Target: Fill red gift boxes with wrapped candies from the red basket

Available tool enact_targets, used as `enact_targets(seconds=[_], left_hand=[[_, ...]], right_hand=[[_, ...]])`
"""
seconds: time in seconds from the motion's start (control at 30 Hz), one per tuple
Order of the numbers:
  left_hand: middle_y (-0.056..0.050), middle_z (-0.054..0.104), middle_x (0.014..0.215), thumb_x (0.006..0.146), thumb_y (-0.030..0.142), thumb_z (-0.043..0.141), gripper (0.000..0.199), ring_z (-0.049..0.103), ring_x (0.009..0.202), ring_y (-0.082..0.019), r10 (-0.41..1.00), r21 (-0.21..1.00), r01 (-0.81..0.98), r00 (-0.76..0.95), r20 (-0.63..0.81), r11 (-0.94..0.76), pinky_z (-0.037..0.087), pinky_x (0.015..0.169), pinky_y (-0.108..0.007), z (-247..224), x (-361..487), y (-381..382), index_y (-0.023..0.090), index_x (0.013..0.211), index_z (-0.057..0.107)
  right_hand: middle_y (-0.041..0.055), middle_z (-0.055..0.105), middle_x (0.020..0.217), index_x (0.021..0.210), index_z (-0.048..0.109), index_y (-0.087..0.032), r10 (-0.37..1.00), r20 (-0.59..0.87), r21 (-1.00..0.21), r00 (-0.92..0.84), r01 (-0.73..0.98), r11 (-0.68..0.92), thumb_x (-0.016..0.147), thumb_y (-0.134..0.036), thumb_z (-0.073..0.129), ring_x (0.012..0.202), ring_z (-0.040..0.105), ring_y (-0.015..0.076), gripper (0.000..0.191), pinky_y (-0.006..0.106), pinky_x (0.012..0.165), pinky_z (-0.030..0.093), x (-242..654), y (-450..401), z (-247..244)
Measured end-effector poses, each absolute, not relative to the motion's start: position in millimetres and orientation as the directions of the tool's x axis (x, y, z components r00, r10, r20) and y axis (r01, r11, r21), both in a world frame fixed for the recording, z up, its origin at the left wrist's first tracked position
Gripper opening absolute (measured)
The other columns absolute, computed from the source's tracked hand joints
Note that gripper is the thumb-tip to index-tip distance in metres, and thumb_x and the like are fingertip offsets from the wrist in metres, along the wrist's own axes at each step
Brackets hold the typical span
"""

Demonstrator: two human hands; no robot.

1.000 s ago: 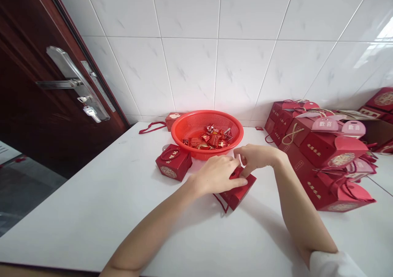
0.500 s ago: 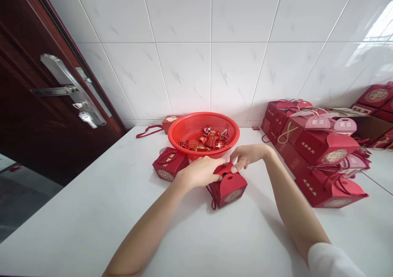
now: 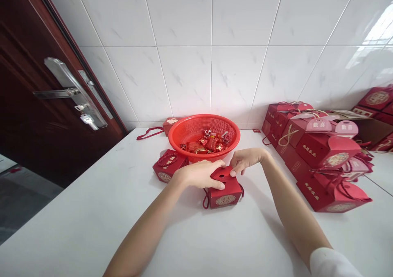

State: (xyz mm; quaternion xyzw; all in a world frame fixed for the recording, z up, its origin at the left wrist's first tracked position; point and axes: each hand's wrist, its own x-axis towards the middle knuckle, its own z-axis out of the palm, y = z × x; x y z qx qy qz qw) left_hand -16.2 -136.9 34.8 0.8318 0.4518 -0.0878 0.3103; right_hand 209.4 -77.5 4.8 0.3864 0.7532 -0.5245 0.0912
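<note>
A small red gift box [image 3: 225, 196] with a gold round emblem sits on the white table, its top flaps folded inward and dark red cord loops at both sides. My left hand [image 3: 201, 174] reaches over it from the left, thumb pressing the front flap and fingers along the rear flap. At the back right corner of the top, my right hand [image 3: 248, 159] pinches the edge of the rear flap with bent fingers. Right behind stands a red plastic basket [image 3: 175, 136] with red-wrapped candies [image 3: 211, 143] in it. Another red box [image 3: 167, 166] lies close to my left hand.
Stacked red gift boxes [image 3: 325, 154] with cord handles fill the right side. By the wall is a small red box [image 3: 170, 123] with a ribbon [image 3: 149, 133]. A brown door [image 3: 24, 84] with keys in its lock stands left.
The box has turned so its emblem side faces me more. My left thumb has come down onto the front flap, and the top flaps lie flatter.
</note>
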Motion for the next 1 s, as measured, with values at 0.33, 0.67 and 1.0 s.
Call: enact_targets(seconds=[0.33,0.67,1.0], left_hand=[[-0.011,0.053,0.143,0.078,0.056,0.064,0.074,0.055,0.124,-0.033,0.709,0.428,0.822,0.553,-0.438,-0.376,0.048,0.088,-0.037,40.0,-25.1,-132.8,0.032,0.146,0.044],[-0.012,0.065,0.126,0.077,0.052,0.064,0.068,0.066,0.106,-0.032,0.735,0.442,0.815,0.552,-0.393,-0.376,0.049,0.071,-0.031,38.2,-25.4,-133.5,0.028,0.140,0.050],[-0.010,0.059,0.138,0.073,0.033,0.072,0.065,0.068,0.099,-0.026,0.826,0.704,0.636,0.549,-0.125,-0.316,0.055,0.075,-0.032,45.3,-27.9,-144.5,0.027,0.136,0.056]], right_hand=[[-0.0018,0.066,0.063,0.063,0.068,-0.013,0.537,-0.428,-0.763,-0.727,0.609,0.216,0.054,-0.044,0.085,0.072,0.062,0.0156,0.036,0.029,0.077,0.048,205.9,-70.6,-3.6],[-0.0079,0.056,0.052,0.073,0.054,-0.019,0.658,-0.247,-0.896,-0.712,0.427,0.126,0.067,-0.036,0.078,0.048,0.052,0.0091,0.031,0.024,0.054,0.044,222.5,-95.9,37.4],[0.0018,0.067,0.083,0.088,0.063,-0.016,0.758,0.013,-0.947,-0.652,0.235,0.218,0.077,-0.037,0.078,0.077,0.061,0.0134,0.029,0.032,0.077,0.052,215.9,-127.0,68.5]])
